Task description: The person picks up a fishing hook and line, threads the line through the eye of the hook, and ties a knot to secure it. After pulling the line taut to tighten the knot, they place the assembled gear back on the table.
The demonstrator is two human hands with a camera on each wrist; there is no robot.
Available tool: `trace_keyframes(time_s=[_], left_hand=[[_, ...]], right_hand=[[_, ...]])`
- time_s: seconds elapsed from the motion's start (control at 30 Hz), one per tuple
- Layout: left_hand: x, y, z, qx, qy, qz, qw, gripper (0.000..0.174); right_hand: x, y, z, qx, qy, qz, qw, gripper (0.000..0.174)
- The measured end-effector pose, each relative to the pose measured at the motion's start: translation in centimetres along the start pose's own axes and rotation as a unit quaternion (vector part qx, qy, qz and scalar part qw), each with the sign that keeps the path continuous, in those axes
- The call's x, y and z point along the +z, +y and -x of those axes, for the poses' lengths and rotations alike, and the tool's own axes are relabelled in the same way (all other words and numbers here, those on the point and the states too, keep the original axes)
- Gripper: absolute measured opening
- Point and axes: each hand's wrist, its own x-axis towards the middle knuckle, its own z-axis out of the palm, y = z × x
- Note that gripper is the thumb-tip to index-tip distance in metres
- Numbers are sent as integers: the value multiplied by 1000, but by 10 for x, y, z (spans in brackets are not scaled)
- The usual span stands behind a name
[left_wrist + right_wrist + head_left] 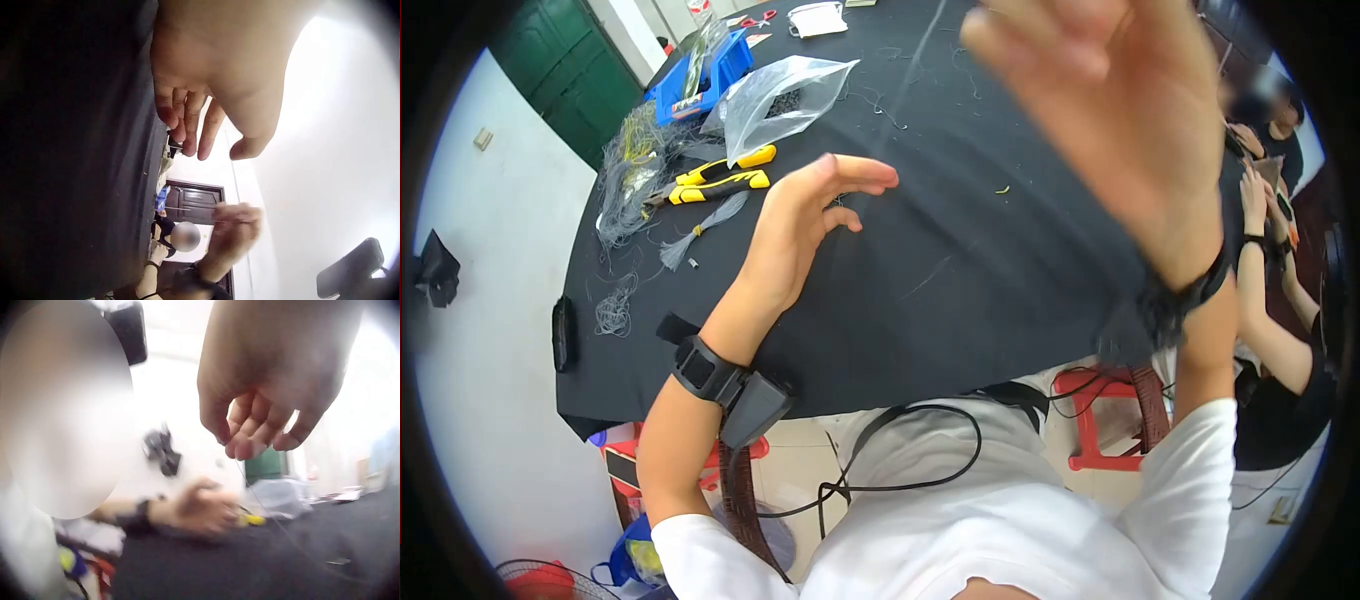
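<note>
My right hand [1100, 100] is raised high, close to the head camera and blurred. In the right wrist view its fingertips [247, 445] pinch a thin grey thread [275, 519] that slants down toward the black table [262, 562]. In the head view the thread [905, 85] shows as a faint line over the black tablecloth [1000, 250]. My left hand [820, 200] hovers just above the cloth near the thread's lower end. Its fingers [190, 128] are loosely bent and hold nothing that I can see. Whether the thread touches them I cannot tell.
At the table's left lie yellow-and-black cutters [720, 180], a small grey wire bundle [700, 230], a tangle of grey wire [630, 170], a clear plastic bag [780, 95] and a blue bin [710, 70]. Another person's arms [1270, 290] are at the right edge. A red stool [1100, 420] stands below.
</note>
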Motion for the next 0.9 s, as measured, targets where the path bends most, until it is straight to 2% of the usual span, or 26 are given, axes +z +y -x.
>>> trace_keyframes(time_s=[0.07, 0.1, 0.2, 0.23, 0.3, 0.33, 0.37, 0.4, 0.47, 0.5, 0.7, 0.83, 0.9], left_hand=[[2, 2, 1, -9, 32, 54, 998, 54], [3, 3, 0, -28, 23, 55, 998, 61], [1, -3, 0, -103, -55, 103, 988, 65], [1, -5, 0, -108, -60, 145, 982, 61], [1, -8, 0, -147, -58, 103, 982, 57], [1, -7, 0, -162, -59, 79, 982, 54], [1, -11, 0, -166, -46, 99, 980, 41], [1, -13, 1, -162, -44, 92, 982, 38], [2, -13, 2, -151, -36, 79, 985, 32], [5, -12, 3, -151, -24, 102, 983, 23], [6, -9, 7, -152, -10, 73, 986, 24], [3, -9, 4, -146, -19, 69, 987, 24], [0, -9, 2, -145, -39, 79, 985, 23]], right_hand=[[29, 18, 24, 179, 119, -121, 969, 19], [34, 26, 35, 250, 120, -41, 960, 18], [21, 57, 59, 312, 136, 59, 938, 18], [16, 64, 65, 332, 136, 31, 933, 18], [6, 75, 73, 365, 136, -17, 921, 19], [7, 79, 75, 357, 143, 11, 923, 19], [8, 82, 75, 348, 149, 41, 925, 20], [9, 84, 75, 339, 154, 70, 925, 20], [7, 88, 78, 338, 127, 115, 925, 21], [6, 90, 79, 338, 114, 135, 924, 22], [3, 90, 82, 302, 102, 196, 927, 25], [-3, 84, 83, 322, 107, 211, 917, 28], [1, 84, 82, 296, 97, 185, 932, 28]])
